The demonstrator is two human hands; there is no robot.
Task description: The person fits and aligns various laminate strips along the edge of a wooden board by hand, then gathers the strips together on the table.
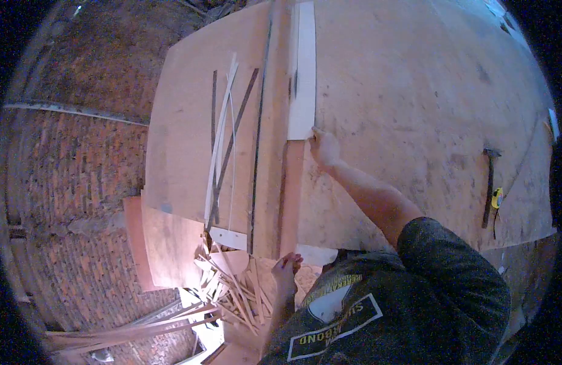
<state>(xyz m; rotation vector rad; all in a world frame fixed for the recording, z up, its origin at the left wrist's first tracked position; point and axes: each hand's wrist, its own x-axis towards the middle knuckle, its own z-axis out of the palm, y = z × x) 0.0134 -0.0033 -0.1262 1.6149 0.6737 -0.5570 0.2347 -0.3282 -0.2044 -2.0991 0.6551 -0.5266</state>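
A long white strip (303, 97) lies along the groove of the wooden table. At its near right corner, my right hand (323, 148) is closed, thumb and fingertips pinching the edge. A reddish-brown wooden strip (292, 194) runs on from the white one toward my body, the two lying end to end. My left hand (287, 269) is at the near end of that brown strip, its fingers curled. Whether those fingers grip the strip's end or something small cannot be made out.
Several thin light and dark strips (219, 146) lie crossed on the table's left part. A hammer (490, 182) and a yellow tape measure (497, 196) rest at the right. Below the near edge is a heap of wood offcuts (232, 283). A brick surface (80, 201) fills the left.
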